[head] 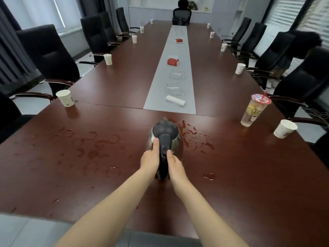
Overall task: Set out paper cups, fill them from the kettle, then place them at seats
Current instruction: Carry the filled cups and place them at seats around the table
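Observation:
A steel kettle [178, 139] with a black lid and handle stands on the dark red table [240, 175] near its front end. My left hand [150, 160] and my right hand [175, 165] grip the black handle from either side, thumbs lying along its top. White paper cups stand at the seats along both long edges: the nearest left cup [65, 98], the nearest right cup [284, 128], and several more farther down, such as one cup [108, 59] on the left and another cup [240, 68] on the right.
Water rings and spilled drops [195, 134] wet the table around the kettle. A clear plastic drink cup [253, 111] with a sealed lid stands at the right. On the grey runner [154, 97] lie a white roll [175, 100], glass dishes and red tissue boxes. Black chairs line both sides.

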Tool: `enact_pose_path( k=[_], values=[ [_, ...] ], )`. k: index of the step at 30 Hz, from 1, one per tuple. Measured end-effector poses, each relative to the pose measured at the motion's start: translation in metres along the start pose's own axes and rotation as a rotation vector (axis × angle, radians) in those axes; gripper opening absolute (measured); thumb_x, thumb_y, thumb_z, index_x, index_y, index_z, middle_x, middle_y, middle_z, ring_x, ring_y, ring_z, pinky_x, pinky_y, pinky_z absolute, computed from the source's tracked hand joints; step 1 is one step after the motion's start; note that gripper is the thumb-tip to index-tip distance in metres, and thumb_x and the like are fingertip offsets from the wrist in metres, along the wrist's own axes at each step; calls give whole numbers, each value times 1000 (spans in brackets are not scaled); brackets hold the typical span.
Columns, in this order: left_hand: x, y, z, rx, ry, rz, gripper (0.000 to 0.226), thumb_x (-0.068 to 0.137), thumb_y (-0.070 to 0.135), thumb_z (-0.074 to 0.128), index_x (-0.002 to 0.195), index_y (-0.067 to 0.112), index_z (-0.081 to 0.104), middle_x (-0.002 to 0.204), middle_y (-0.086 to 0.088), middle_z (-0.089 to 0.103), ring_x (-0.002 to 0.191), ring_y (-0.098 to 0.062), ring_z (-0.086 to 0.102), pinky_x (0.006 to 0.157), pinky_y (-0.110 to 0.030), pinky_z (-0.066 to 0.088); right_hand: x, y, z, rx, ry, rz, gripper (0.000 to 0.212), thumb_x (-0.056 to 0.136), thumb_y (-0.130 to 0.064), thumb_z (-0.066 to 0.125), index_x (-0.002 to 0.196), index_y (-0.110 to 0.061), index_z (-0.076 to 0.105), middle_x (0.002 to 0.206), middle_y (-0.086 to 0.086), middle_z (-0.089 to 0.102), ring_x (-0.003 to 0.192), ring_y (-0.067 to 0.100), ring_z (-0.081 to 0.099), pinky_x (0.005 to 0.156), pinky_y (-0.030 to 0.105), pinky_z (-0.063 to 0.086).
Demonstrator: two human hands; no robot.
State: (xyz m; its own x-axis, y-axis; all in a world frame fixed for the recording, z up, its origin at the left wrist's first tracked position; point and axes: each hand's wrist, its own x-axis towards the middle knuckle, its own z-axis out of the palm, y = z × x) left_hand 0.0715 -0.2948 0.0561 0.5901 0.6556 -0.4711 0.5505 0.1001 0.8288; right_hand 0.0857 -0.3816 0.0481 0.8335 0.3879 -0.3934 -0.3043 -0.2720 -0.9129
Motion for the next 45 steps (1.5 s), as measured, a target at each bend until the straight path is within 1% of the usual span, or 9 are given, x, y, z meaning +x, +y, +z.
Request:
enact_pose_path(
  k=[3, 6, 10, 15, 19, 23, 27, 34, 45],
  values=[
    [8, 0, -1, 68, -19, -20, 81, 89, 70, 29, 105, -1, 63, 94, -12, 65, 83, -28, 60, 69, -31, 42, 4, 9, 4, 81, -1, 16, 31, 100, -41, 38, 104, -23, 63, 105, 3, 67, 100, 19, 62, 96, 32, 47],
    [16, 3, -2, 164, -111, 10, 82, 87, 71, 33, 108, -2, 61, 87, -7, 61, 85, -25, 58, 77, -31, 46, 7, 15, 6, 132, 8, 13, 27, 101, -41, 38, 98, -28, 62, 99, -3, 67, 98, 16, 62, 95, 30, 47],
    [23, 9, -3, 141, -185, -8, 84, 82, 74, 42, 119, 1, 58, 114, -12, 63, 102, -30, 61, 94, -42, 50, 7, 13, 7, 183, 48, 31, 42, 99, -46, 37, 102, -19, 69, 96, 2, 71, 97, 22, 66, 95, 37, 50],
    [15, 13, 7, 15, -203, -76, 68, 85, 66, 49, 106, 3, 61, 97, -10, 67, 77, -26, 65, 65, -34, 56, 16, 9, -10, 221, 43, 108, 45, 99, -51, 32, 81, -25, 64, 75, -8, 64, 73, 9, 60, 72, 26, 50],
    [12, 12, 14, 4, -238, -119, 71, 84, 68, 49, 108, 3, 62, 96, -13, 68, 67, -27, 62, 49, -27, 48, 20, 2, -20, 226, 35, 164, 54, 94, -60, 36, 87, -19, 70, 91, 7, 71, 84, 25, 65, 87, 38, 53],
    [12, 9, 19, 22, -206, -71, 71, 84, 70, 47, 97, 2, 65, 80, -12, 65, 68, -32, 63, 61, -37, 56, 20, 0, -24, 238, 54, 146, 53, 97, -55, 37, 78, -16, 68, 73, 5, 69, 63, 21, 62, 60, 27, 49],
    [9, 6, 21, 122, -156, 45, 67, 88, 68, 39, 74, 7, 62, 62, -6, 61, 67, -29, 62, 74, -39, 57, 13, -2, -25, 284, 56, 155, 53, 97, -51, 40, 74, -12, 68, 54, 2, 64, 48, 20, 57, 51, 25, 47],
    [1, -2, 27, 88, -150, 25, 66, 85, 69, 43, 81, 8, 66, 83, -12, 72, 83, -30, 69, 84, -43, 56, 0, 0, -31, 300, 95, 135, 51, 97, -48, 44, 71, -9, 66, 58, 9, 61, 49, 23, 53, 50, 27, 44],
    [-16, 6, 31, -30, -178, 25, 62, 90, 63, 43, 102, 6, 65, 81, -11, 71, 79, -29, 70, 77, -41, 59, -9, -5, -49, 241, 26, 62, 55, 97, -47, 41, 70, -4, 62, 42, 10, 49, 33, 21, 43, 41, 21, 38]
  ],
)
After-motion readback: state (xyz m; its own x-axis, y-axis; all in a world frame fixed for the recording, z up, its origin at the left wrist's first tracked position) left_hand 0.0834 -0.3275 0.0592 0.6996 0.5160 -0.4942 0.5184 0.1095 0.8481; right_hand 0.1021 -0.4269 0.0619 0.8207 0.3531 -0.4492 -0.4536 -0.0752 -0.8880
